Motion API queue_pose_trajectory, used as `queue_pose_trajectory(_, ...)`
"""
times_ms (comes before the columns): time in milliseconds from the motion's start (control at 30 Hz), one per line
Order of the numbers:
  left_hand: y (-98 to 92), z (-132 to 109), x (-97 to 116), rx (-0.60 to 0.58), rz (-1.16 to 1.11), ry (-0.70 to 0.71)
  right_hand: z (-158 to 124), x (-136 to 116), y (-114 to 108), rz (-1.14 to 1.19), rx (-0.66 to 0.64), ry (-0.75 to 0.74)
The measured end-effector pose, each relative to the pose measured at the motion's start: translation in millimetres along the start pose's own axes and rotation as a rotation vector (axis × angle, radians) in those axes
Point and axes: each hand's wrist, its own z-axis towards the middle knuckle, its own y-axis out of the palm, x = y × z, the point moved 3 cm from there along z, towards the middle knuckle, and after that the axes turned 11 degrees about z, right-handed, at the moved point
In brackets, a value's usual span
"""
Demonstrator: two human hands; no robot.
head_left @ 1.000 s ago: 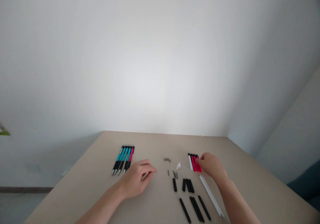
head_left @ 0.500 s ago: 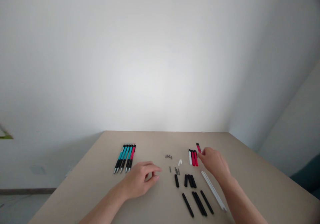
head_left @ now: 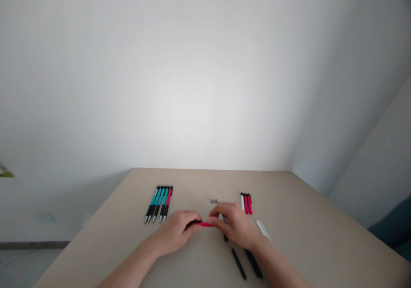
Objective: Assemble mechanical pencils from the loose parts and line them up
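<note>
Between my two hands, low over the middle of the table, lies a red pen barrel (head_left: 206,224), held sideways. My left hand (head_left: 178,232) is closed on its left end, where a black part shows under the fingers. The fingertips of my right hand (head_left: 233,224) pinch its right end. Under and beside my right hand are a black pen grip (head_left: 225,238) and several black tubes, one slim black tube (head_left: 239,264) in plain sight; others are partly covered by the hand and forearm. Small metal springs (head_left: 214,201) lie just beyond my fingers.
Several assembled pens (head_left: 159,204), teal and red with black grips, lie in a row at the left. At the right are one white barrel (head_left: 242,201) and two red barrels (head_left: 247,203). White refill tubes (head_left: 263,228) stick out past my right forearm. A wall (head_left: 205,86) stands behind the table (head_left: 109,236).
My right hand has brought a red barrel from the right side to the middle. My left hand, empty and apart before, has closed on the barrel's other end.
</note>
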Motion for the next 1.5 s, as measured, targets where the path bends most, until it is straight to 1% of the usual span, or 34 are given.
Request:
queue_pose_trajectory(67,-0.5,-1,-1,0.010,0.022,-0.044,-1,12,-18,-0.061,0.127,0.092)
queue_pose_trajectory(100,-0.5,-1,-2,0.008,0.026,-0.065,-2,20,-28,-0.119,0.206,0.162)
queue_pose_trajectory(133,-0.1,-1,-3,0.003,0.028,-0.079,-5,28,-38,-0.183,0.247,0.249)
queue_pose_trajectory(167,0.2,-2,-5,-0.001,0.028,-0.086,-8,37,-48,-0.259,0.256,0.361)
queue_pose_trajectory(200,0.6,-2,-6,-0.001,0.027,-0.087,-13,48,-56,-0.331,0.227,0.504)
queue_pose_trajectory(233,1.0,-2,-6,0.000,0.028,-0.083,-17,55,-63,-0.361,0.212,0.572)
queue_pose_trajectory(333,1.3,-2,-6,0.005,0.039,-0.066,-31,73,-76,-0.406,0.154,0.696)
queue_pose_trajectory(433,1.0,-2,-5,0.003,0.050,-0.049,-40,84,-79,-0.419,0.102,0.768)
queue_pose_trajectory(667,1.5,-1,-6,-0.005,0.037,-0.057,-43,96,-70,-0.425,0.005,0.845)
queue_pose_trajectory(867,0.4,-1,-4,-0.007,0.043,-0.064,-45,96,-69,-0.447,-0.006,0.879)
queue_pose_trajectory(1000,0.6,-1,-4,-0.013,0.039,-0.051,-44,96,-67,-0.437,-0.009,0.870)
queue_pose_trajectory(1167,0.9,0,-4,-0.020,0.013,-0.052,-38,86,-65,-0.428,0.022,0.829)
queue_pose_trajectory(1400,-0.1,-1,-4,-0.029,-0.043,-0.052,-30,63,-70,-0.356,0.128,0.762)
queue_pose_trajectory(1500,-0.7,-1,-5,-0.011,-0.056,-0.049,-25,54,-71,-0.306,0.169,0.714)
